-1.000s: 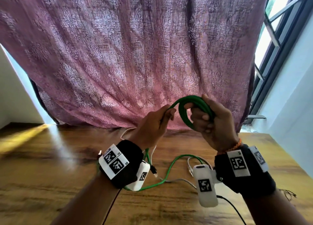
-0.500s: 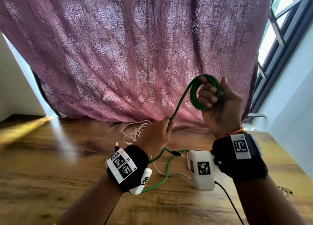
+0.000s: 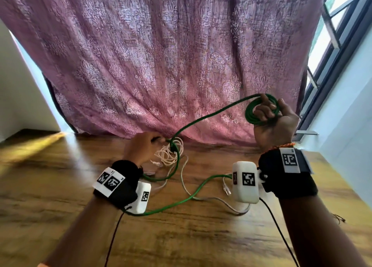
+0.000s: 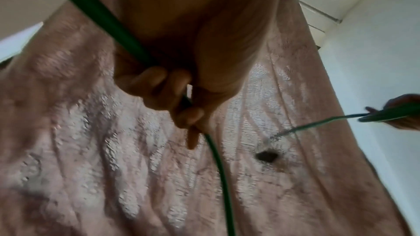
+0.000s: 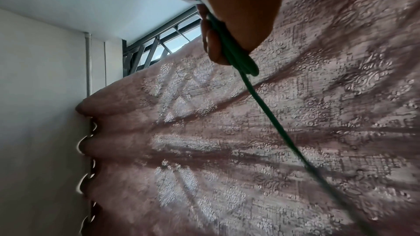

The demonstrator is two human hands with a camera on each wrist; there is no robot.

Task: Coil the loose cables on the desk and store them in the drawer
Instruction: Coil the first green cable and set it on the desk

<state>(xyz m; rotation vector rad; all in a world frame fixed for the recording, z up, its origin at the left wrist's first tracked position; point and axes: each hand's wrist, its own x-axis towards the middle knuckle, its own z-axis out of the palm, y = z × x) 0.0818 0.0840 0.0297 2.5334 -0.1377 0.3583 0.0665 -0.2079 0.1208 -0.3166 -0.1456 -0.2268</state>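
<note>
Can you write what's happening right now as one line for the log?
step: coiling green cable | right hand: holds coil up | left hand: pinches loose part low | white cable: on desk, untouched

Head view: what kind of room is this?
Probably a home room or study: a wooden desk against a patterned pink curtain, a barred window to the right, loose cables including a green cable being coiled.

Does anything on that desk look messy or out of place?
Yes: a white cord lies in a tangle near the curtain, and the green cable's loose length snakes across a grey cable on the desk.
</note>
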